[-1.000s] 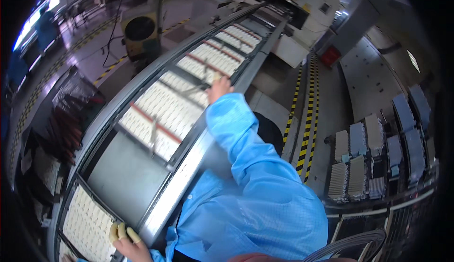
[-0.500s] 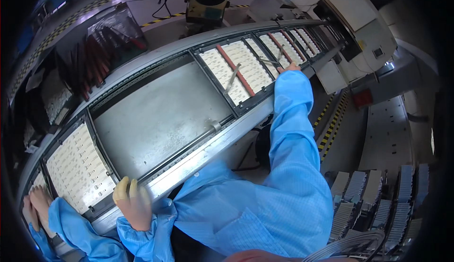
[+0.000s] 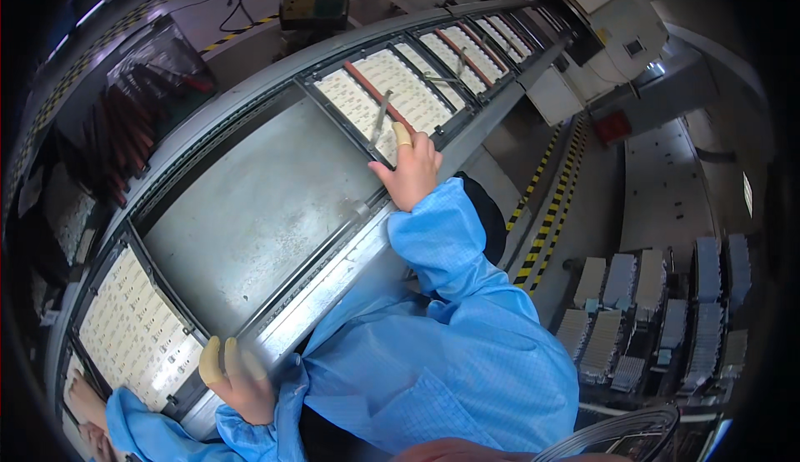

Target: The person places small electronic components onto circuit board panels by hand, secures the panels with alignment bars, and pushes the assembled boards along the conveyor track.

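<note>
My right hand (image 3: 413, 172) is at the near edge of a black-framed carrier holding a white circuit-board panel (image 3: 375, 74). Its index finger, in a yellowish finger cot, lies by the lower end of a red bar (image 3: 364, 80) across that panel; the thumb is spread away over the frame corner. A metal strip (image 3: 382, 116) lies slantwise beside the bar. My left hand (image 3: 240, 381), with finger cots on, is raised by the near corner of another white panel (image 3: 133, 324); its fingers are apart, partly blurred, and nothing shows in them.
A conveyor rail (image 3: 321, 295) runs from lower left to a white machine (image 3: 621, 24) at far right, with more carriers along it. Between the two panels lies a grey metal plate (image 3: 258, 187). Another person's hands (image 3: 90, 404) are at lower left. Dark red bars (image 3: 125, 129) lie beyond the rail.
My right hand has come back leftward along the conveyor, from a farther carrier to the nearer one. My left hand stays at its corner. The other person's hands have shifted downward. The view has shifted slightly.
</note>
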Demonstrator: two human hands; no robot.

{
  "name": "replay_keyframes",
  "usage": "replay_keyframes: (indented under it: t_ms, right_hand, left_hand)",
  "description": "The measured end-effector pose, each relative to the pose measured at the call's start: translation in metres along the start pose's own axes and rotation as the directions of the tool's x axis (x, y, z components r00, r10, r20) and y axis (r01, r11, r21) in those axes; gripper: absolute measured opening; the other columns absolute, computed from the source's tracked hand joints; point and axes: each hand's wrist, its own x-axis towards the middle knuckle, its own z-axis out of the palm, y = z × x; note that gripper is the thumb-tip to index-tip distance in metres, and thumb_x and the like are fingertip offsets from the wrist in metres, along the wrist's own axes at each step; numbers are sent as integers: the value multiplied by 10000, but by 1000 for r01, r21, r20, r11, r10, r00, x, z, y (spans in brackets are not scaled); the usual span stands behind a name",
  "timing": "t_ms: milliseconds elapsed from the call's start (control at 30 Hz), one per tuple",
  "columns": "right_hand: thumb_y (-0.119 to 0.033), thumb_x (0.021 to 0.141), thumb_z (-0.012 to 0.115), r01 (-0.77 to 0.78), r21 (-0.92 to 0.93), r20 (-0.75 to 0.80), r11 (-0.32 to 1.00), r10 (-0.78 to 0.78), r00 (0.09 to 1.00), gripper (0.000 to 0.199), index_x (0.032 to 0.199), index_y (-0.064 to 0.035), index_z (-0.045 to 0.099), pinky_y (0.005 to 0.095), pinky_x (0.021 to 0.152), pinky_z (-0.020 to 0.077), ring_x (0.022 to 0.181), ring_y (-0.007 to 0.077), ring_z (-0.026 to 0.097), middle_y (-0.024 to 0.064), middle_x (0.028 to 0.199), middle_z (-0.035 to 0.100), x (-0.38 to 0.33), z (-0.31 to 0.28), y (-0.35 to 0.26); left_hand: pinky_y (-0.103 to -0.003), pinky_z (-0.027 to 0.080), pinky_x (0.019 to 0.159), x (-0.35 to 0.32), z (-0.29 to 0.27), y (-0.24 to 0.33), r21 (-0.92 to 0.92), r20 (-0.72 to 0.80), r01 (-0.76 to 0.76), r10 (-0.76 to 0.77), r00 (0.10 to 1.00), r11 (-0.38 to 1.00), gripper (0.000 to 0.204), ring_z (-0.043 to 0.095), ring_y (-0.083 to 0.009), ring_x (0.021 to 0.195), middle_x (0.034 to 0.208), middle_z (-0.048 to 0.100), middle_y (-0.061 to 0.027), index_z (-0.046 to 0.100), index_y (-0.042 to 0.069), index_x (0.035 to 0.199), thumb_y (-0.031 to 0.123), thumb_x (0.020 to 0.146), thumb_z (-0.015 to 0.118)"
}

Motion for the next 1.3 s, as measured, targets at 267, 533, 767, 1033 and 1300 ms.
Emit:
replay_keyframes:
  t_ms: [267,533,767,1033,1300]
  right_hand:
    - [-174,676,731,39,-73,-55,997,-43,998,607,1213,-26,489,412,795,333,965,281,443,103,982,448,0,15,-17]
    - [-145,731,670,-45,-196,-42,980,38,998,532,1217,-30,488,413,791,335,980,278,445,106,1007,457,8,42,-10]
    - [-129,775,594,-54,-316,-49,947,40,998,453,1206,-39,490,399,779,348,983,272,445,102,999,461,13,51,-11]
    - [-119,815,501,-66,-307,-159,949,18,987,260,1060,-66,571,396,734,375,913,247,478,74,921,489,22,73,-10]
    - [-257,761,682,163,-205,-129,965,-191,973,451,1132,-49,534,466,652,412,853,319,536,139,966,510,6,49,-60]
  left_hand:
    - [-394,373,945,-7,-3,-17,-17,3,11,-11,1000,1000,240,473,-332,1081,1190,471,-203,567,-45,1069,9,836,550]
    - [-386,372,943,-17,-1,-50,-20,18,-4,4,1000,1000,221,466,-328,1096,1190,472,-193,572,-37,1056,14,844,538]
    - [-392,373,940,-21,-1,-58,1,0,-5,5,1000,1000,213,464,-333,1099,1190,473,-195,571,-39,1046,25,846,534]
    - [-395,374,940,-20,-5,-74,-17,-3,-4,4,1000,1000,215,475,-339,1084,1181,480,-198,576,-31,1047,12,841,530]
    - [-401,409,893,-11,-9,-57,-78,-121,14,-23,992,997,289,509,-323,1018,1093,535,-162,617,11,1015,6,726,623]
